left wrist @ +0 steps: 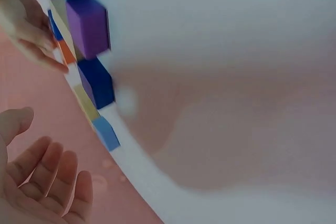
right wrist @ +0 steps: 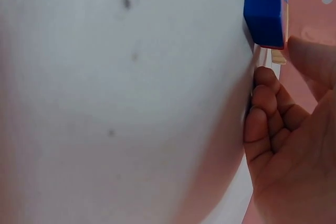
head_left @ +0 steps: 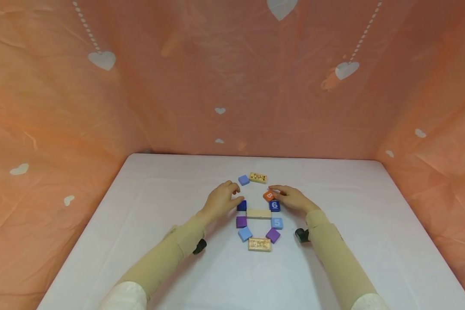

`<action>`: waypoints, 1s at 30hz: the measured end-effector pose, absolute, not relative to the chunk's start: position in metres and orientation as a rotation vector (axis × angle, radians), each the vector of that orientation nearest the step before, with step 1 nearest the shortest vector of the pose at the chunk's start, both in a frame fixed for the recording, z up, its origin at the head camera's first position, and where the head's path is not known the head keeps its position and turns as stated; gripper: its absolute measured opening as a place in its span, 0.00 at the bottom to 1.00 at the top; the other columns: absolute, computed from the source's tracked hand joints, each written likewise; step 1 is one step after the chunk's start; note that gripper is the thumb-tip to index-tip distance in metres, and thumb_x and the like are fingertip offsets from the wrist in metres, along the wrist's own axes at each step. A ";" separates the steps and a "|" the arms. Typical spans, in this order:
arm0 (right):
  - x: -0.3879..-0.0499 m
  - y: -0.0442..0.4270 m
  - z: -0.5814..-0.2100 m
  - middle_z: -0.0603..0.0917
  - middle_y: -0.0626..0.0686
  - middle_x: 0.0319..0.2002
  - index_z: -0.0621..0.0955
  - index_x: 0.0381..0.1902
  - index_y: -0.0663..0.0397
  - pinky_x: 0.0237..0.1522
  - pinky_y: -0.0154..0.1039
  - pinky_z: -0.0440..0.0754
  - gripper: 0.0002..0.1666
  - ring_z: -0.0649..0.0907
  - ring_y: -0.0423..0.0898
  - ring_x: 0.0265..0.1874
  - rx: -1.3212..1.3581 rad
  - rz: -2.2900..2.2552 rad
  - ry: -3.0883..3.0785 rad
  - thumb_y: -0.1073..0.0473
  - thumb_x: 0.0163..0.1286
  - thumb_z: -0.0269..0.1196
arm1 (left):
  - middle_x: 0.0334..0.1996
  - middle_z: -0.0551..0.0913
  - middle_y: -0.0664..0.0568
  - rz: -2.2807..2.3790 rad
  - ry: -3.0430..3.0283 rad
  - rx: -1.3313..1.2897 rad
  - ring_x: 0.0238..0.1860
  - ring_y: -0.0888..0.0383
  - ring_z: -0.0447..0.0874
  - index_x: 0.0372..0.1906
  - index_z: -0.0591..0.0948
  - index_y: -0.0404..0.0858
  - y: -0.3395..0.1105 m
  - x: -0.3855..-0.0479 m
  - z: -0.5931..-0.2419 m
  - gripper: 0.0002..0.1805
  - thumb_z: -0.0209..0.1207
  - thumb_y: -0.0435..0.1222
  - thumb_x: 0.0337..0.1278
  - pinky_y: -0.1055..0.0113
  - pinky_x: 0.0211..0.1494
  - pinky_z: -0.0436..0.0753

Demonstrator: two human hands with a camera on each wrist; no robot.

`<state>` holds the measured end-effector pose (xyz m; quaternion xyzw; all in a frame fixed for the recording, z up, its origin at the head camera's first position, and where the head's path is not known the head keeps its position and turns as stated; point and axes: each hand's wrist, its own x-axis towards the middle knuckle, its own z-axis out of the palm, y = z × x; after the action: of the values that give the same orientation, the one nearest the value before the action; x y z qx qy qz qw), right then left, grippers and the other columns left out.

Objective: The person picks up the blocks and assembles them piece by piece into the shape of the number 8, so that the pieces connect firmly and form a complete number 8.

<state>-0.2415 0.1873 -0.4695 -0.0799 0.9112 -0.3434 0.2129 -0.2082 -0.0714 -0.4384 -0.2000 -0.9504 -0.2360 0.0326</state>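
My right hand [head_left: 295,200] pinches an orange block [head_left: 268,196] with a white character, between thumb and index finger, at the upper right of a figure-like ring of blocks. Just below it lies a dark blue block [head_left: 274,206] marked 6. In the right wrist view its blue side [right wrist: 264,11] shows near the thumb, while the orange block is mostly hidden. My left hand [head_left: 221,199] holds nothing, its fingers loosely bent over the ring's left side. Nearest to it is another dark blue block [head_left: 242,206]; a light blue block [head_left: 243,180] lies farther up.
A plain wooden block [head_left: 258,214] crosses the ring's middle. Printed wooden blocks lie at the top [head_left: 258,178] and bottom [head_left: 259,245]. Purple blocks [head_left: 273,235] and light blue ones [head_left: 277,223] form the lower sides. An orange curtain [head_left: 255,86] stands behind the white table [head_left: 139,193].
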 end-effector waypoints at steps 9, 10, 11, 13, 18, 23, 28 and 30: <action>-0.241 0.184 -0.469 0.67 0.63 0.65 0.67 0.65 0.35 0.64 0.64 0.58 0.26 0.65 0.62 0.65 -0.163 -0.985 2.511 0.41 0.70 0.49 | 0.43 0.79 0.45 -0.691 -2.949 -0.445 0.42 0.50 0.79 0.49 0.76 0.36 -0.060 -0.241 -0.446 0.20 0.60 0.43 0.56 0.57 0.44 0.79; -0.241 0.184 -0.469 0.68 0.63 0.64 0.67 0.65 0.35 0.64 0.64 0.59 0.26 0.66 0.62 0.64 -0.160 -0.985 2.511 0.41 0.70 0.49 | 0.44 0.78 0.45 -0.706 -2.963 -0.418 0.44 0.49 0.78 0.50 0.76 0.36 -0.058 -0.244 -0.447 0.20 0.59 0.43 0.56 0.56 0.46 0.79; -0.241 0.184 -0.469 0.69 0.63 0.63 0.67 0.65 0.35 0.63 0.64 0.60 0.26 0.67 0.62 0.63 -0.159 -0.986 2.511 0.41 0.70 0.49 | 0.45 0.77 0.44 -0.731 -2.974 -0.392 0.45 0.49 0.78 0.51 0.76 0.35 -0.057 -0.247 -0.449 0.20 0.59 0.43 0.57 0.55 0.47 0.79; -0.241 0.184 -0.468 0.69 0.63 0.63 0.66 0.65 0.34 0.63 0.64 0.60 0.26 0.68 0.60 0.63 -0.144 -0.996 2.502 0.41 0.70 0.49 | 0.45 0.77 0.43 -0.788 -2.988 -0.346 0.45 0.48 0.78 0.51 0.75 0.34 -0.055 -0.252 -0.452 0.20 0.58 0.42 0.57 0.56 0.50 0.78; -0.242 0.186 -0.469 0.70 0.62 0.61 0.67 0.64 0.35 0.63 0.63 0.62 0.26 0.69 0.59 0.61 -0.146 -0.981 2.519 0.42 0.70 0.49 | 0.46 0.76 0.41 -0.865 -3.006 -0.310 0.46 0.47 0.78 0.49 0.75 0.32 -0.054 -0.262 -0.460 0.19 0.58 0.39 0.55 0.57 0.54 0.76; -0.243 0.187 -0.471 0.70 0.63 0.61 0.67 0.64 0.36 0.63 0.63 0.62 0.25 0.69 0.59 0.61 -0.157 -0.975 2.528 0.43 0.71 0.49 | 0.46 0.77 0.41 -0.836 -3.044 -0.301 0.47 0.48 0.78 0.49 0.76 0.32 -0.052 -0.270 -0.467 0.20 0.59 0.39 0.54 0.58 0.53 0.77; -0.243 0.186 -0.473 0.73 0.61 0.57 0.68 0.63 0.37 0.61 0.61 0.64 0.26 0.71 0.57 0.57 -0.168 -0.962 2.553 0.42 0.70 0.50 | 0.47 0.78 0.42 -0.812 -3.056 -0.256 0.48 0.47 0.79 0.51 0.76 0.33 -0.049 -0.273 -0.468 0.21 0.60 0.40 0.54 0.56 0.51 0.79; -0.242 0.185 -0.473 0.74 0.61 0.57 0.69 0.63 0.39 0.61 0.61 0.64 0.26 0.72 0.57 0.57 -0.178 -0.957 2.566 0.42 0.70 0.50 | 0.47 0.78 0.41 -0.808 -3.060 -0.231 0.48 0.46 0.79 0.51 0.77 0.33 -0.048 -0.273 -0.468 0.21 0.60 0.40 0.54 0.54 0.50 0.79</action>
<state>-0.2421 0.1851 -0.4732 -0.0635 0.9167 -0.3418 0.1971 -0.2727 -0.0481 -0.4681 -0.0728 -0.9642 -0.2545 -0.0156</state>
